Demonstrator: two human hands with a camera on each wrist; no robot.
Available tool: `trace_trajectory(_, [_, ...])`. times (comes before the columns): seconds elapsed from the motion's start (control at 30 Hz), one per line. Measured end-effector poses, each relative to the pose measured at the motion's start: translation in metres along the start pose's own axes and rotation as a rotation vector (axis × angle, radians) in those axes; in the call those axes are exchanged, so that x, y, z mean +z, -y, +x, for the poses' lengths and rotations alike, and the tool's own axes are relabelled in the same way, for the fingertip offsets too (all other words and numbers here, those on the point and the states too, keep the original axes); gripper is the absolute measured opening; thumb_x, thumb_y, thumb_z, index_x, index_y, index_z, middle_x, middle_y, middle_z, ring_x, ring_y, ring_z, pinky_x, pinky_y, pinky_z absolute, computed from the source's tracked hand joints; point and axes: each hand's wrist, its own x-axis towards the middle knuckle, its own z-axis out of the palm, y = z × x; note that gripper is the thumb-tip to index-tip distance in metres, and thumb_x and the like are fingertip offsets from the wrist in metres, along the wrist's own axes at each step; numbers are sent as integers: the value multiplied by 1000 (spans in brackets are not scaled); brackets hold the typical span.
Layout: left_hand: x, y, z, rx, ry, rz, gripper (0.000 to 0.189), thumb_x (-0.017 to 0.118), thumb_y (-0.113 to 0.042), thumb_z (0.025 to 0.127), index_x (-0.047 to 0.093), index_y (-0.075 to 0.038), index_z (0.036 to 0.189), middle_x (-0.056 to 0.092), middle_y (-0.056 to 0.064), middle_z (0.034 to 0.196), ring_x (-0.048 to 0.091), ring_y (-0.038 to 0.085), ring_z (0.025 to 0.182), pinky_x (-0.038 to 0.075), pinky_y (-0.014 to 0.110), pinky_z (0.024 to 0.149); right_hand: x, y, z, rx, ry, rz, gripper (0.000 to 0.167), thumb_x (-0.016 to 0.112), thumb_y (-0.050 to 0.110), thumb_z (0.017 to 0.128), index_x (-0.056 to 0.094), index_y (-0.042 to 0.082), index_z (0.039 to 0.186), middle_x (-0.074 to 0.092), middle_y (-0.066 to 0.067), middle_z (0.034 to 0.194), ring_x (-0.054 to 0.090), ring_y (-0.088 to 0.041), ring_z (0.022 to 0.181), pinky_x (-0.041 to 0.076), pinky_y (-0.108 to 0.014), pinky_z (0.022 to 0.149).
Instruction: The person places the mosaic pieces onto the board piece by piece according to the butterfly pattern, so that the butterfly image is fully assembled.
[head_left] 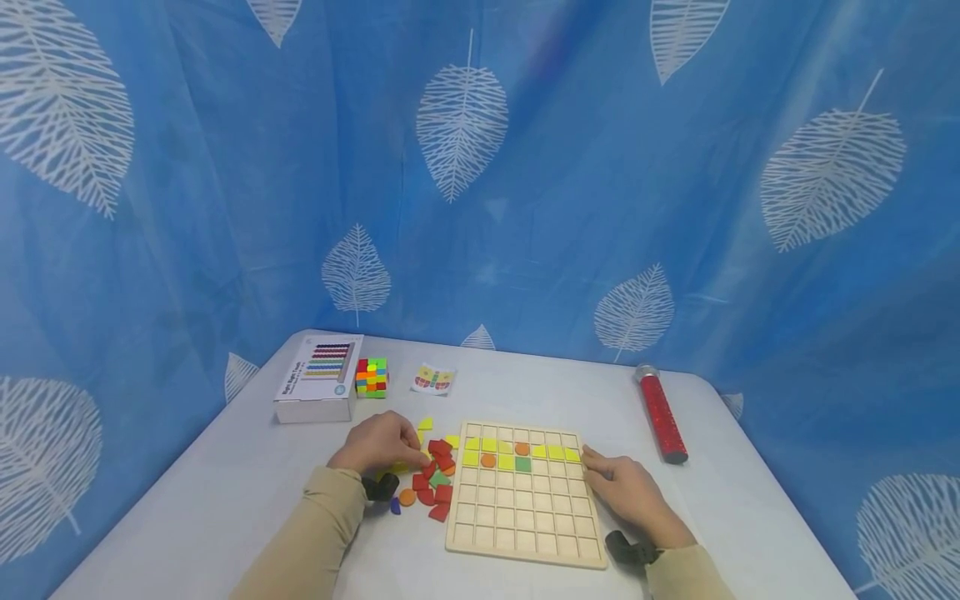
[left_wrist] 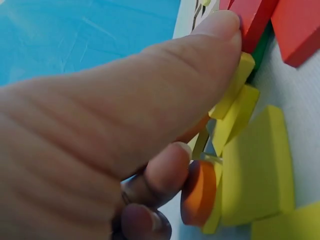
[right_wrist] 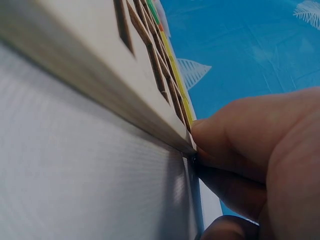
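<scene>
My left hand (head_left: 381, 442) reaches into a loose heap of small coloured pieces left of the board. In the left wrist view its thumb lies against a red piece (left_wrist: 256, 22), above several yellow pieces (left_wrist: 257, 170). Two curled fingertips sit beside an orange disc (left_wrist: 198, 195). The index finger is hidden, so I cannot tell whether anything is pinched. My right hand (head_left: 630, 492) grips the right edge of a wooden grid board (head_left: 525, 525), thumb at the upper edge. Yellow pieces, two orange discs (head_left: 488, 460) and a green square (head_left: 522, 464) fill cells near the board's far side.
Behind the left hand stand a white box (head_left: 315, 408) and a colourful puzzle cube (head_left: 372, 379). A small pattern card (head_left: 433, 380) lies beyond the board. A red glittery tube (head_left: 663, 417) lies at the right. A blue leaf-print curtain (head_left: 525, 250) hangs behind the table.
</scene>
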Motion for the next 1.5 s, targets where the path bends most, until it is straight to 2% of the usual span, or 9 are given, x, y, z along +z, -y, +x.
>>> trace_trajectory(0.23, [-1,-3,-1,24,-8,23,29,91,-41,75,72,-20,73,62,0,73,55,19,76,45,32,65,0,1,0,-4,-2,1,45,64,29,99,62,13,140,53,1,153,45,-36,145,36,-58,115])
trace_trajectory(0.4, [-1,-5,-1,15,-16,62,35,93,-48,71,71,-20,74,61,0,74,54,19,76,44,32,64,0,1,0,6,1,9,45,64,28,98,62,13,141,53,1,153,45,-35,145,36,-58,115])
trace_trajectory(0.53, [-1,-6,-2,11,-9,59,36,94,-46,68,71,-20,76,61,0,77,54,19,78,46,33,67,0,2,0,7,1,11,45,64,27,98,62,12,141,53,1,153,44,-36,145,36,-58,115])
trace_trajectory(0.8, [-3,-1,1,13,-3,-2,24,91,-37,76,74,-20,81,63,-1,82,56,20,81,48,33,70,-1,2,0,-3,-4,6,44,64,27,98,63,12,140,53,0,153,44,-36,145,37,-58,115])
trace_trajectory(1.07, [-2,7,8,17,-23,8,23,88,-38,80,74,-21,83,65,-4,79,57,18,77,47,33,69,-2,2,-2,-12,-3,8,43,65,27,99,64,12,139,54,-1,152,45,-36,145,37,-59,115])
trace_trajectory(1.3, [-1,7,10,3,-27,-73,23,88,-35,81,74,-19,90,66,-3,84,58,19,79,50,34,72,-1,2,-1,-5,-6,13,44,64,27,98,63,12,140,53,-1,153,44,-36,145,37,-59,115])
trace_trajectory(1.5, [0,8,11,-3,-52,-221,15,82,-27,88,76,-17,98,67,0,93,60,21,85,55,34,78,0,2,0,-2,-8,9,45,64,28,98,63,12,140,53,-1,153,45,-36,145,37,-59,114])
